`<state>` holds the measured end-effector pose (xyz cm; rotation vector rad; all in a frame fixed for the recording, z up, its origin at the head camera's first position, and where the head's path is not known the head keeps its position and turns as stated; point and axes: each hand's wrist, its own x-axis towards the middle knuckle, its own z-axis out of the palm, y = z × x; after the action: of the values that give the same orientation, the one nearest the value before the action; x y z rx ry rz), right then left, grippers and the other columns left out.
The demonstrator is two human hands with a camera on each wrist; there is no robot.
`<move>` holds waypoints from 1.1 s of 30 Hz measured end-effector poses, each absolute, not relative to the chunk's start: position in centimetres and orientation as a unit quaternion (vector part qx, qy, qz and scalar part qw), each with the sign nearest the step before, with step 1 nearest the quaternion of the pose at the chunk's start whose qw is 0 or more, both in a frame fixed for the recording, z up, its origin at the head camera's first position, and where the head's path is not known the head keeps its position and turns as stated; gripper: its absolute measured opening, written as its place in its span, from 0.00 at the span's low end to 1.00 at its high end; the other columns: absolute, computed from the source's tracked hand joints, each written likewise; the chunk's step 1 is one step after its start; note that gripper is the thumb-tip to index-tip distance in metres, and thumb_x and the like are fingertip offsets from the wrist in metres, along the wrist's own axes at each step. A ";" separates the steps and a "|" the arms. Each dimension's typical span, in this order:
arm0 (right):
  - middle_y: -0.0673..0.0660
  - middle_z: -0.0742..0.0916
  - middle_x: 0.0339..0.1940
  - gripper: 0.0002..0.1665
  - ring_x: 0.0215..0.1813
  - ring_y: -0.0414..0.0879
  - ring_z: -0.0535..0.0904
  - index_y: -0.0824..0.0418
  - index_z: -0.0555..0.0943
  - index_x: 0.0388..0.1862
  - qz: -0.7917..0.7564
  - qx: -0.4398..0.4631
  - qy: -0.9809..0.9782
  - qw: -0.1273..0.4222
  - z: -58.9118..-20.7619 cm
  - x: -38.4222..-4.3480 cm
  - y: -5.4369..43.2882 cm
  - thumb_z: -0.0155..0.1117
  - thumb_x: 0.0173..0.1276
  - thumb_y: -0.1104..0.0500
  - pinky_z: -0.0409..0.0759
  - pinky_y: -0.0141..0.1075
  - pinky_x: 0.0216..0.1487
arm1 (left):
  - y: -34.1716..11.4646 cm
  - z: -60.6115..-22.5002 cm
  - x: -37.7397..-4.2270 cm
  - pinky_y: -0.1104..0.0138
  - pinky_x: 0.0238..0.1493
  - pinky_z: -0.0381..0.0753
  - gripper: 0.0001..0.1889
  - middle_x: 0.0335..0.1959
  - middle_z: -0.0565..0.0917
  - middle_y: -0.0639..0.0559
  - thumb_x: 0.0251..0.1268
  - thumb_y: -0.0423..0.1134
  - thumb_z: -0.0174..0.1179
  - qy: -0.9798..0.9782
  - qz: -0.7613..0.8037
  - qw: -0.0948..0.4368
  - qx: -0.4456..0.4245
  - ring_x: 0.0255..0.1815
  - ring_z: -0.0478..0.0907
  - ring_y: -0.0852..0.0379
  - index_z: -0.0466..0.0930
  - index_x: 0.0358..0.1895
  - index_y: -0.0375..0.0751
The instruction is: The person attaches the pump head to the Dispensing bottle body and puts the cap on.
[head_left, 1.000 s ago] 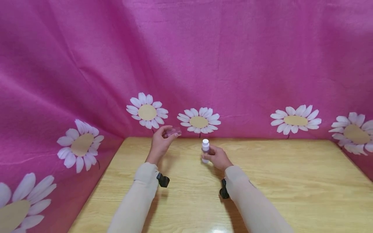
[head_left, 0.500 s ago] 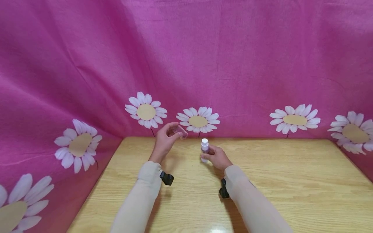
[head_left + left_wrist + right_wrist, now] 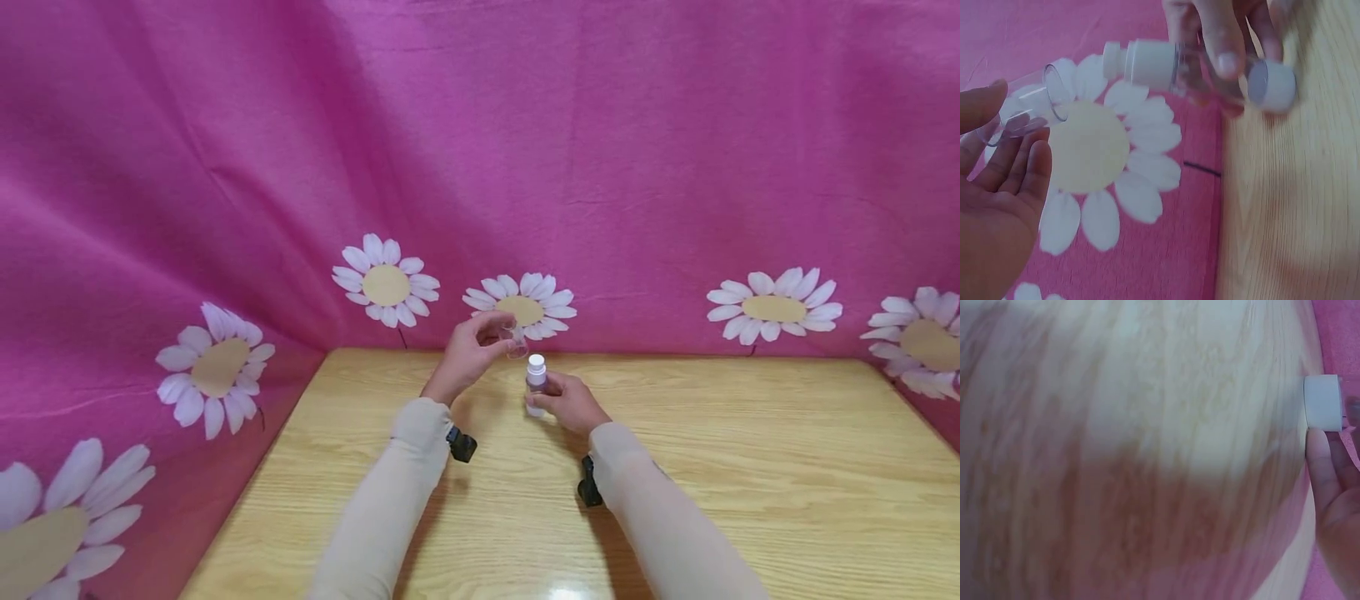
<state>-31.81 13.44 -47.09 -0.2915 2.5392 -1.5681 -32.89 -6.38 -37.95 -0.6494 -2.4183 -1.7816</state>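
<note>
Between thumb and fingers, my left hand (image 3: 468,354) pinches a clear plastic cap (image 3: 517,342), its mouth tipped down toward the bottle in the head view. In the left wrist view the cap (image 3: 1030,103) lines up with the bottle's white top, a gap between them. My right hand (image 3: 574,404) grips a small clear bottle (image 3: 536,377) with a white stepped top and a white base, upright close over the table. Only the white base (image 3: 1323,403) and part of the right hand (image 3: 1338,494) show in the right wrist view.
A light wood table (image 3: 712,467) spreads beneath both arms. Behind it and at the left hangs a pink cloth (image 3: 600,167) printed with large white daisies, close behind the hands. Each sleeve carries a black wrist camera (image 3: 462,445).
My left hand has moved right, bringing the clear cap from well left of the bottle to just above its top. The cap has turned from lying sideways to mouth down. The right hand stays put.
</note>
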 end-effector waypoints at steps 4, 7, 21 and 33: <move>0.65 0.84 0.61 0.28 0.66 0.58 0.78 0.63 0.73 0.69 -0.518 -0.107 0.846 0.068 -47.1 -31.8 13.8 0.63 0.71 0.58 0.77 0.50 0.65 | -4.7 -38.2 -33.0 0.64 0.57 0.81 0.25 0.58 0.82 0.40 0.64 0.31 0.65 -0.786 -0.582 0.021 -0.209 0.53 0.81 0.49 0.74 0.64 0.34; 0.64 0.85 0.60 0.28 0.66 0.57 0.79 0.63 0.74 0.68 -0.521 -0.107 0.844 0.066 -47.1 -31.8 13.8 0.63 0.71 0.59 0.78 0.50 0.64 | -4.0 -38.3 -33.1 0.65 0.56 0.82 0.23 0.55 0.83 0.40 0.62 0.30 0.66 -0.778 -0.594 0.018 -0.202 0.51 0.83 0.51 0.76 0.62 0.35; 0.64 0.84 0.60 0.26 0.65 0.56 0.79 0.64 0.75 0.66 -0.523 -0.120 0.841 0.069 -47.2 -31.8 13.5 0.63 0.71 0.60 0.79 0.49 0.63 | -4.1 -40.3 -33.3 0.65 0.56 0.82 0.17 0.53 0.85 0.44 0.62 0.29 0.65 -0.818 -0.528 0.017 -0.229 0.54 0.83 0.50 0.82 0.55 0.40; 0.65 0.84 0.61 0.25 0.64 0.55 0.79 0.61 0.75 0.67 -0.519 -0.138 0.840 0.078 -47.4 -32.1 14.1 0.61 0.73 0.58 0.80 0.47 0.62 | -3.9 -41.7 -33.5 0.65 0.56 0.82 0.15 0.52 0.86 0.48 0.66 0.32 0.64 -0.839 -0.483 -0.003 -0.251 0.54 0.83 0.54 0.82 0.55 0.44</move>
<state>-32.09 14.09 -47.42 -0.4135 2.5161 -1.5527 -33.48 -3.89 -41.68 -0.7914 -2.6404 -1.5201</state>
